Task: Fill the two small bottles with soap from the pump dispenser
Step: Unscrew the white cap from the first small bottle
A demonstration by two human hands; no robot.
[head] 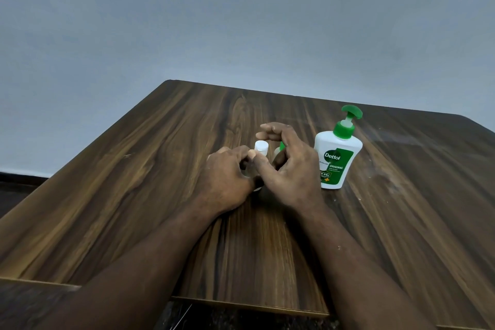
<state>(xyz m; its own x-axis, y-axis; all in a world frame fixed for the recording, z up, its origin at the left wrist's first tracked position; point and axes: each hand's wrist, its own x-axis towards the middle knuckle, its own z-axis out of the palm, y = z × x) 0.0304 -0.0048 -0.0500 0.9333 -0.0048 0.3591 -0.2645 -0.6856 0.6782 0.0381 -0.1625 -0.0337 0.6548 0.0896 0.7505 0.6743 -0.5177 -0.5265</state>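
Left hand (227,177) grips the small bottle (262,153) mid-counter (160,169); right hand (290,169) arches over its white cap (261,145), contact unclear. Likely light, slick plastic: hold the body, twist the cap.

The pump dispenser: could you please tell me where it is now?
Head view: the pump dispenser stands upright on the table, just right of the right hand.

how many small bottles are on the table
2. The white-capped bottle stands at centre, gripped by the left hand. The green-capped bottle is mostly hidden behind the right hand, left of the pump dispenser.
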